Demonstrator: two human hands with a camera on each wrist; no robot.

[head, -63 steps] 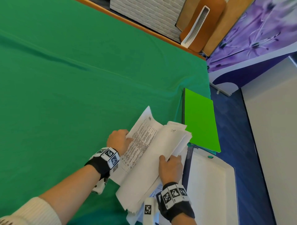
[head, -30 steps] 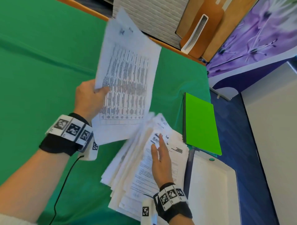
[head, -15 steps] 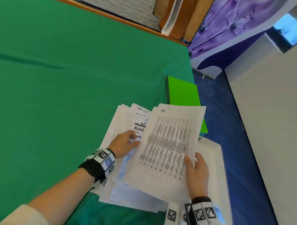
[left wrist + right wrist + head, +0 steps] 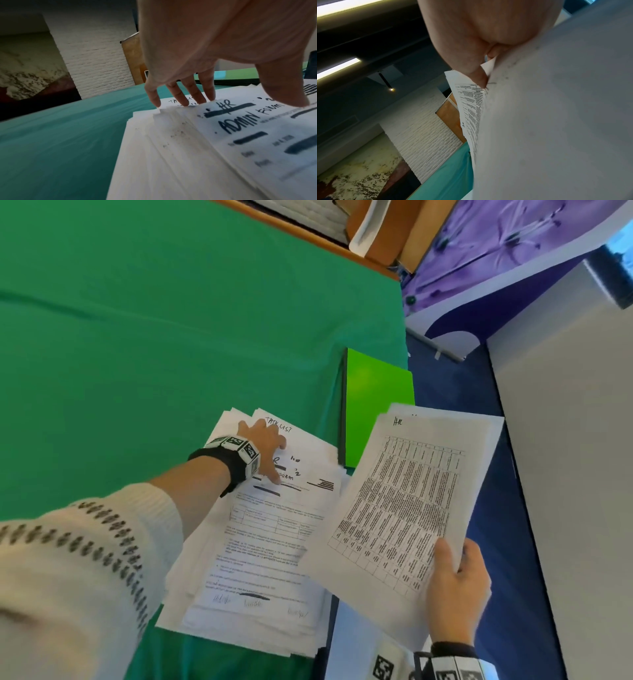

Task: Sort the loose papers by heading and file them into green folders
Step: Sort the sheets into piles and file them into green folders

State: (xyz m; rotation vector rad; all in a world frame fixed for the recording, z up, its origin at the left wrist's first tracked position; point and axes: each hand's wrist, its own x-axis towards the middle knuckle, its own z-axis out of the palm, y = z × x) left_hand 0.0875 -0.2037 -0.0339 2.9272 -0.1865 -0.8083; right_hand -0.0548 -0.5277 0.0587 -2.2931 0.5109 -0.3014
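A thick stack of loose papers (image 4: 260, 549) lies on the green cloth, its top sheet handwritten "HR ADMIN FORM" (image 4: 240, 119). My left hand (image 4: 265, 443) rests on the stack's far end. Its straight fingers (image 4: 178, 94) touch the fanned top edges and its thumb presses the top sheet. My right hand (image 4: 455, 573) pinches the lower corner of a few sheets with a printed table headed "HR" (image 4: 404, 501), held up to the right of the stack. Bright green folders (image 4: 376, 405) lie stacked at the table's right edge, partly hidden by the held sheets.
The green-clothed table (image 4: 137, 337) stretches left and back. A white tray-like surface (image 4: 346, 642) lies under the held sheets. Blue floor (image 4: 496, 474) and a pale cabinet (image 4: 565, 457) are on the right. Wooden boards (image 4: 383, 234) lean behind the table.
My right hand has carried the HR table sheets rightward, off the stack. My left hand has slid from the stack's near left side up to its far edge.
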